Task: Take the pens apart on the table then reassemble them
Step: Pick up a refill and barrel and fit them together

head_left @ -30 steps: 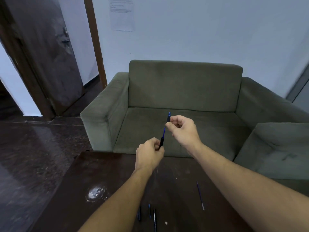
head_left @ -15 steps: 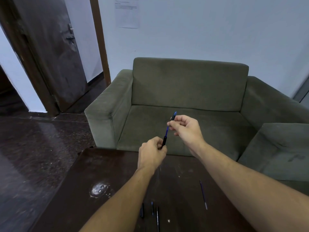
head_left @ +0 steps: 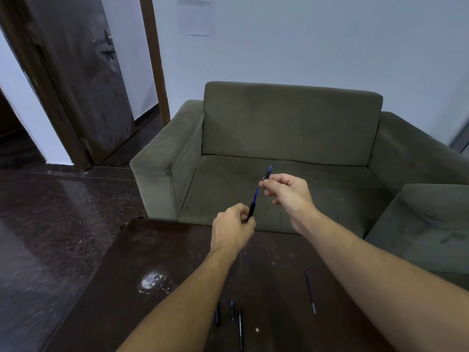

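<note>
Above the far edge of the table (head_left: 157, 250), the pen (head_left: 255, 198) tilts steeply, its long axis running from the left hand (head_left: 232, 231), fingers curled round the black barrel (head_left: 251, 212), up and rightward to the right hand (head_left: 291, 193), fingertips pinching the black, blue-tipped upper piece (head_left: 267, 173), a thin blue refill (head_left: 257, 191) bared between.

The left hand (head_left: 232, 228) hides the barrel's (head_left: 251, 210) lower end, the right hand (head_left: 289, 191) covers where the refill (head_left: 255, 193) meets the end piece (head_left: 267, 173), and the top-cropped wall notice's (head_left: 195, 16) print is unreadably small.
</note>
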